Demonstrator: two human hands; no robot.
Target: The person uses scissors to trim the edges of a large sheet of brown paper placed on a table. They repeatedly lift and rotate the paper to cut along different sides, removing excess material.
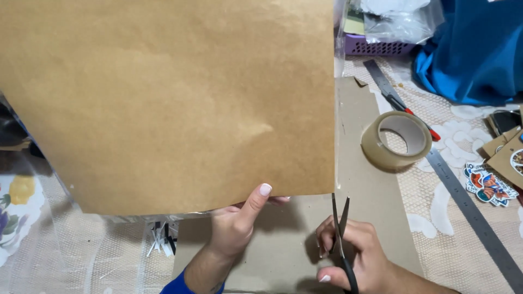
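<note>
A large sheet of brown paper point(169, 103) fills the upper left of the head view, held up off the table. My left hand point(239, 220) pinches its lower edge, thumb on the front. My right hand point(354, 256) grips black scissors point(340, 228), blades slightly apart and pointing up at the sheet's lower right corner. Under both hands lies a grey cardboard sheet point(376, 190).
A roll of clear tape point(397, 139) rests on the cardboard's right side. A long metal ruler point(457, 190) runs diagonally on the lace tablecloth, with a red-handled tool point(419, 120) beside it. Stickers point(490, 185), blue cloth point(479, 49) and a purple basket point(376, 46) lie at right.
</note>
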